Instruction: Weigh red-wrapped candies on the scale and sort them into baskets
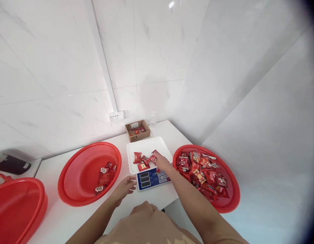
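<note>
My right hand (162, 162) reaches over the white tray (133, 145) of a weighing scale, its fingers closed on a small red snack packet (153, 158). Beside those fingers several more red wrapped packets (137, 157) lie on the tray. A blue panel (153, 179) with dark displays and number keys forms the front of the scale. My left hand (125, 187) is held to the left of this panel, fingers apart and holding nothing. Between that hand and the wall stands a red mesh basket (75, 166) with a few red packets (105, 178) inside.
At the right a red basket (234, 189) is heaped with red packets (205, 173). Behind the scale stand a cardboard box (137, 138) holding some packets and a clear plastic bottle (153, 119). Another red basket (17, 210) and a dark cylindrical object (13, 164) are at left.
</note>
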A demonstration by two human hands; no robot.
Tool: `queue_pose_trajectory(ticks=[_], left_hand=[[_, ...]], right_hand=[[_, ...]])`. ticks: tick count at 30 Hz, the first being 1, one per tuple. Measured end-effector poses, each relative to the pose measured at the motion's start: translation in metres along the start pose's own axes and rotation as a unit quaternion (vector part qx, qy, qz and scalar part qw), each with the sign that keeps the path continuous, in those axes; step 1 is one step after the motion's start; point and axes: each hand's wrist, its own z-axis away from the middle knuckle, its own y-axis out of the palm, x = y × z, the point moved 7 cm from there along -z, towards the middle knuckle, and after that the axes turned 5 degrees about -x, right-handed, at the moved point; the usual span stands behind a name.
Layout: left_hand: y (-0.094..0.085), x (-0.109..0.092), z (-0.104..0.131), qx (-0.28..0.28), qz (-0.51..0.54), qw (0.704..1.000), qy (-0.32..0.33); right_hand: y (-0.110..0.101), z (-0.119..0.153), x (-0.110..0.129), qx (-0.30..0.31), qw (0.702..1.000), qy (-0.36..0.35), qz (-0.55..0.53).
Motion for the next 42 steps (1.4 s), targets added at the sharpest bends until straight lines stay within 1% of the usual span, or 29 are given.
queue_pose_trajectory(ticks=[2,4,5,9,11,12,15,16,18,19,20,21,22,23,24,25,26,28,30,32,33,34,35,37,38,39,42], left_hand=[[-0.002,0.001,0.000,-0.004,0.004,1.000,-0.002],[-0.002,0.001,0.001,-0.005,0.009,1.000,0.002],[-0.002,0.000,0.002,-0.005,0.011,1.000,0.004],[0.001,-0.001,0.002,-0.004,0.009,1.000,0.004],[0.001,0.000,0.000,-0.007,0.005,1.000,0.003],[0.000,0.001,-0.002,-0.010,0.003,1.000,0.006],[-0.013,0.000,-0.008,-0.046,-0.008,0.998,0.037],[-0.021,-0.001,-0.009,-0.070,-0.018,0.996,0.059],[-0.042,-0.006,-0.010,-0.136,-0.054,0.983,0.114],[-0.053,-0.008,-0.008,-0.173,-0.083,0.971,0.144],[-0.062,-0.010,-0.007,-0.206,-0.120,0.955,0.175],[-0.070,-0.011,-0.004,-0.234,-0.165,0.937,0.202],[-0.076,-0.012,-0.003,-0.254,-0.212,0.917,0.223],[-0.079,-0.010,-0.002,-0.264,-0.256,0.900,0.235],[-0.081,-0.007,-0.002,-0.265,-0.293,0.888,0.236],[-0.082,-0.003,-0.004,-0.260,-0.318,0.884,0.226],[-0.082,0.003,-0.006,-0.250,-0.329,0.886,0.209],[-0.083,0.013,-0.010,-0.227,-0.318,0.903,0.179],[-0.089,0.022,-0.010,-0.222,-0.279,0.921,0.155],[-0.104,0.031,-0.009,-0.243,-0.249,0.929,0.123],[-0.114,0.035,-0.006,-0.259,-0.255,0.925,0.112],[-0.126,0.037,-0.003,-0.278,-0.278,0.913,0.108],[-0.138,0.038,0.001,-0.299,-0.315,0.894,0.113],[-0.165,0.038,0.014,-0.351,-0.403,0.836,0.126],[-0.181,0.039,0.022,-0.385,-0.431,0.808,0.117],[-0.198,0.042,0.030,-0.420,-0.445,0.786,0.090],[-0.254,0.065,0.056,-0.491,-0.431,0.755,-0.051]], right_hand=[[-0.004,-0.002,-0.010,-0.005,0.999,0.041,-0.013],[-0.001,-0.002,-0.015,0.008,0.998,0.062,-0.014],[0.001,-0.002,-0.015,0.016,0.998,0.058,-0.014],[0.010,0.002,-0.006,0.034,0.998,-0.007,-0.056],[0.006,0.007,-0.007,0.024,0.996,-0.019,-0.089],[0.000,0.010,-0.011,0.014,0.994,-0.014,-0.107],[-0.028,0.027,-0.037,-0.043,0.988,0.027,-0.149],[-0.040,0.036,-0.051,-0.077,0.985,0.043,-0.152],[-0.066,0.056,-0.081,-0.144,0.979,0.069,-0.124],[-0.076,0.068,-0.097,-0.170,0.978,0.085,-0.088],[-0.083,0.079,-0.114,-0.182,0.977,0.105,-0.037],[-0.087,0.090,-0.130,-0.191,0.972,0.135,0.016],[-0.088,0.100,-0.141,-0.207,0.965,0.145,0.064],[-0.087,0.108,-0.146,-0.226,0.959,0.133,0.105],[-0.081,0.114,-0.148,-0.238,0.956,0.110,0.128],[-0.070,0.117,-0.146,-0.243,0.957,0.080,0.137],[-0.057,0.119,-0.141,-0.239,0.960,0.048,0.134],[-0.027,0.118,-0.131,-0.212,0.971,0.001,0.111],[-0.002,0.116,-0.123,-0.187,0.978,-0.006,0.090],[0.011,0.114,-0.120,-0.176,0.981,0.010,0.076],[0.014,0.114,-0.120,-0.174,0.982,0.019,0.071],[0.014,0.114,-0.121,-0.171,0.983,0.027,0.068],[0.014,0.114,-0.121,-0.167,0.983,0.033,0.065],[0.012,0.114,-0.123,-0.160,0.984,0.042,0.064],[0.011,0.115,-0.123,-0.158,0.984,0.046,0.065],[0.010,0.115,-0.123,-0.157,0.984,0.049,0.068],[0.010,0.115,-0.121,-0.163,0.982,0.050,0.076]])
